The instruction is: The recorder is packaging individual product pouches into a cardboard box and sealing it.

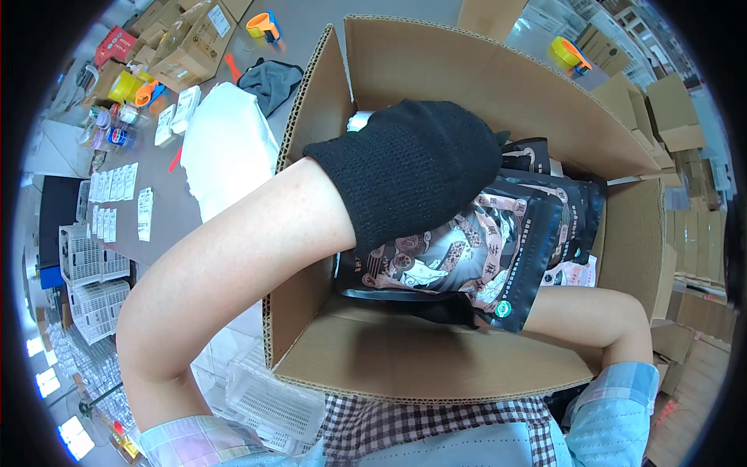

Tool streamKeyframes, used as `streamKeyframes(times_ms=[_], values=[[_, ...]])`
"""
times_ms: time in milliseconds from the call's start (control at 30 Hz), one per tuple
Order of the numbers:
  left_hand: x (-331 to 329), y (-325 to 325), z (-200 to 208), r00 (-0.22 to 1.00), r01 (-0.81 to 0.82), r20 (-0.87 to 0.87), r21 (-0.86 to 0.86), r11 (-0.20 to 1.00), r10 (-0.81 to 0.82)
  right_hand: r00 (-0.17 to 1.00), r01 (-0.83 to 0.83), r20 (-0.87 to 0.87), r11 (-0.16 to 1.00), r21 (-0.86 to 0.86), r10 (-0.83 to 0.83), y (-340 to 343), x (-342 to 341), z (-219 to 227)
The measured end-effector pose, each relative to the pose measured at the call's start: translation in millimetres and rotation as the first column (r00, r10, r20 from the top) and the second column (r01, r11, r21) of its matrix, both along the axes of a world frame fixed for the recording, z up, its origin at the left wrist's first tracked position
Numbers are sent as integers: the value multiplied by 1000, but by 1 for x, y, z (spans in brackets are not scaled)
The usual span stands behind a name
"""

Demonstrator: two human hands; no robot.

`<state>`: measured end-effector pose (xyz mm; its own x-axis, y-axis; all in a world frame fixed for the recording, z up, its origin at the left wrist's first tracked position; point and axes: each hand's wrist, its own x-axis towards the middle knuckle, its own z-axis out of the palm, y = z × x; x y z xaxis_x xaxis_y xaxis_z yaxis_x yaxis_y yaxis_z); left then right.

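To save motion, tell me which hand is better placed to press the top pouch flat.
Left, most likely: the gloved left hand is above the top pouch, while the right forearm passes beneath it, its hand mostly hidden.

Left hand (428, 167) hangs over black pouches (498, 249) in carton (467, 70).

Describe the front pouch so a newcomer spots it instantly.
Start at the big open cardboard box. Inside, the black pouch is partly hidden by the black-gloved left hand. Unlike the pouches behind it, it covers part of the right forearm.
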<state>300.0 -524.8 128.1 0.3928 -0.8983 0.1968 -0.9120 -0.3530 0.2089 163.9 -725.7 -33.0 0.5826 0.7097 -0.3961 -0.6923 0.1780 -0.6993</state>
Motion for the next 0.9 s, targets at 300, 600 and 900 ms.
streamKeyframes(times_ms=[300, 600, 900], values=[[6, -8, -6, 999, 4, -44, 18, 1000, -3, 579, -132, 682, 876, -464, 448, -21, 8, 36], [8, 2, 3, 995, -16, -94, 104, 994, 26, 174, -32, 168, 177, -984, 970, -70, 7, 156], [9, -2, 7, 993, 25, -117, 162, 987, -6, 402, 483, 231, 10, -876, 886, -125, -3, 173]])
